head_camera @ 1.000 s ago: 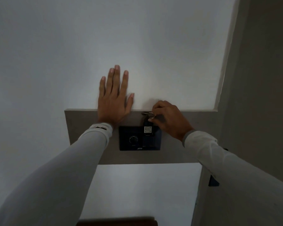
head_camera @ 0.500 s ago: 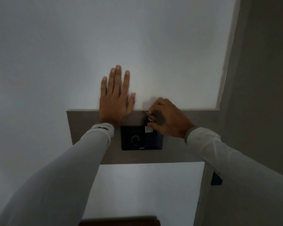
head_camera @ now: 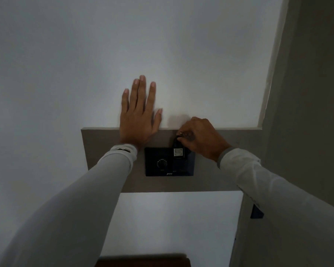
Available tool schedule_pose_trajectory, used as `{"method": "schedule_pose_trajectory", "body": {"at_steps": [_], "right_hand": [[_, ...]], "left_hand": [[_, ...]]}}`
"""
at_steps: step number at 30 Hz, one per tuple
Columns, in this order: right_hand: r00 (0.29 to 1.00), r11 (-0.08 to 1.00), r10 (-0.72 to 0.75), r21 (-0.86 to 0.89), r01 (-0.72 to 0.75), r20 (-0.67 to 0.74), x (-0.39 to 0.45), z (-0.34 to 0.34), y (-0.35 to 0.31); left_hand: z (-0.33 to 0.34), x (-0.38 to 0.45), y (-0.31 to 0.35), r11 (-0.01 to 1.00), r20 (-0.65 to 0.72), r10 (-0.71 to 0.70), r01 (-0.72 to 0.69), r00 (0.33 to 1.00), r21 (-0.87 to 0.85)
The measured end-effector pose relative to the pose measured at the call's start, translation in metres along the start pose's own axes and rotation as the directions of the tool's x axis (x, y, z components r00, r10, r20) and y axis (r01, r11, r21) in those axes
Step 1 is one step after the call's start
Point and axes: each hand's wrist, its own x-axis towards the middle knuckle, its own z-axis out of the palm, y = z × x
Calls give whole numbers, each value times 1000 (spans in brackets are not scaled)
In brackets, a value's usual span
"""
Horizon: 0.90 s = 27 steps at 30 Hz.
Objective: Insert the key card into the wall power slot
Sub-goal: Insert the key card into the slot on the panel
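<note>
A black wall panel with a round dial sits on a grey-brown band of the wall. At its upper right, a dark key card with a small pale label stands upright in the panel's slot area. My right hand pinches the card's top, where a metal key ring shows between the fingers. How deep the card sits in the slot is hidden. My left hand lies flat on the wall, fingers spread, just left of the panel and above it.
The grey-brown band runs across the white wall. A darker wall or door frame rises on the right, with a small dark fitting lower down. A brown wooden edge shows at the bottom.
My right hand has shifted slightly down and closed more over the card's top. The left hand stays flat on the wall.
</note>
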Motion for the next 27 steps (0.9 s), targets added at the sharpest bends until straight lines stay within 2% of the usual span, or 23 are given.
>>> {"method": "schedule_pose_trajectory", "body": {"at_steps": [6, 19, 27], "right_hand": [[992, 988, 125, 88, -123, -10, -11, 9, 4], [996, 998, 70, -14, -69, 60, -5, 3, 2], [1000, 981, 13, -192, -8, 27, -25, 5, -10]], "left_hand": [[0, 0, 0, 1000, 40, -9, 9, 999, 2], [2, 1, -2, 1000, 48, 4, -5, 999, 19], [-23, 1, -1, 999, 216, 17, -25, 976, 35]]}}
